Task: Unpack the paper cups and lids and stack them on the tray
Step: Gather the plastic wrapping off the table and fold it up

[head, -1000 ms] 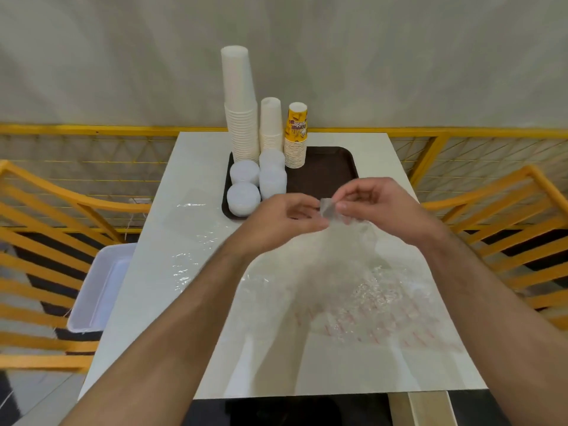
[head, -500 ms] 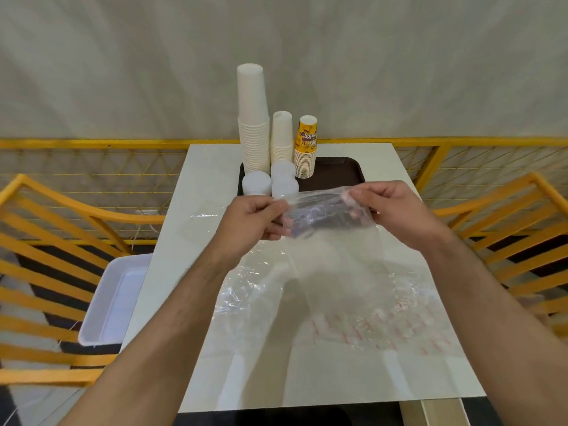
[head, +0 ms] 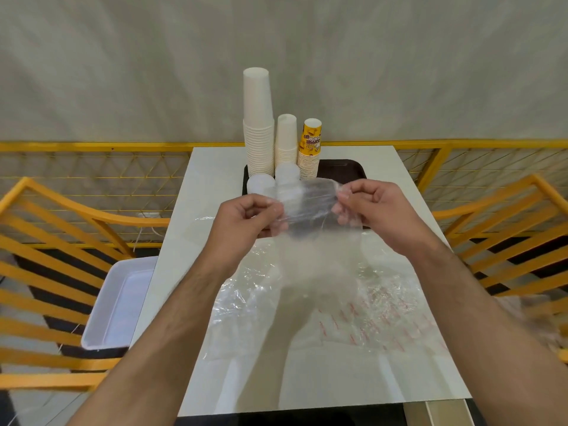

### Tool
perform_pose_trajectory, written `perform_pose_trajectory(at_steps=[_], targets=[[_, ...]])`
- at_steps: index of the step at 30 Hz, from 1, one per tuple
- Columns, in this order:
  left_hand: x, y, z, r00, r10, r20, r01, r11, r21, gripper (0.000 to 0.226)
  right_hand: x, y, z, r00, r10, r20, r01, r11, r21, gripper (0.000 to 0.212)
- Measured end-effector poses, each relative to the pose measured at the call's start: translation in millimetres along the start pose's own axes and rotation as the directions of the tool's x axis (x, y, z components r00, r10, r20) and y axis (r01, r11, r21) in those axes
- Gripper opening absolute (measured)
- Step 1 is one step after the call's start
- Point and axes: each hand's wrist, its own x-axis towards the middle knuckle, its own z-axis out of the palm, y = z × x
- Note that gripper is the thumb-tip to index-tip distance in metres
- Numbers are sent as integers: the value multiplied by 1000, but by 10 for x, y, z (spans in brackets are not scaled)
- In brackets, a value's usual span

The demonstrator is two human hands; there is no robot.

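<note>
— While you stood over the table (head: 215,167), what did the cups look like?

— You had three stacks on the brown tray (head: 344,169) at the far end, all mouth down. The tall white stack (head: 258,124) stood at the tray's left rear. A shorter white stack (head: 286,139) stood just to its right, and a yellow printed stack (head: 311,149) just beside that. In front of them sat short piles of white lids (head: 260,183), partly hidden by your hands.

— And the wrapping?

— You held an empty clear bag (head: 307,207) up above the table, in front of the tray. It was thin and wrinkled; you could see the lids and the tray through it. More clear film (head: 353,302), with small red print on it, lay flat on the near half of the table.

— How were your hands?

— Your left hand (head: 242,222) pinched the bag's left edge, fingers curled, thumb on top. Your right hand (head: 372,210) pinched the right edge the same way. The two were set apart, with the bag stretched between them. Both forearms reached in from the lower corners.

— Anything else?

— A white tub (head: 113,302) sat on the orange chair (head: 46,272) to your left.
</note>
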Motion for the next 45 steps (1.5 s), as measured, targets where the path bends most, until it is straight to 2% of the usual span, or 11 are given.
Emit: perform_pose_trajectory(at_steps=[4,6,10,15,20,23,29,32,38,42,45], targets=[[-23,-14,-93,997,-72,23,72,997,11,7,24,26,68,996,49,-70,-44,996,80,26],[-21,-1,-116,995,-101,17,101,995,-20,12,12,27,110,996,83,-10,-81,986,149,24],[-1,7,-148,991,-128,-44,124,988,-96,14,-64,120,145,985,99,144,-92,994,-53,19],[52,39,-132,998,49,-37,-33,932,361,38,-60,126,117,980,89,175,-70,991,-112,10],[163,286,121,977,127,169,-203,786,584,23,-25,3,84,941,101,324,-22,971,-238,11],[184,389,169,972,117,203,-209,825,525,6,-8,-33,34,933,106,343,-10,963,-271,11],[147,321,132,988,-13,154,-34,953,300,7,-66,-28,-138,933,95,347,-1,965,-261,12],[98,262,137,996,-2,88,-23,959,283,10,-82,-35,-212,933,88,348,2,969,-249,17],[6,202,266,994,-13,-108,14,1000,6,19,-110,-30,-249,920,101,379,12,958,-287,13],[-35,208,232,998,47,47,-53,987,152,10,-109,-49,-247,911,115,395,20,946,-323,12],[-23,245,187,990,113,79,-130,956,263,3,-107,-55,-255,905,126,406,19,942,-334,11]])
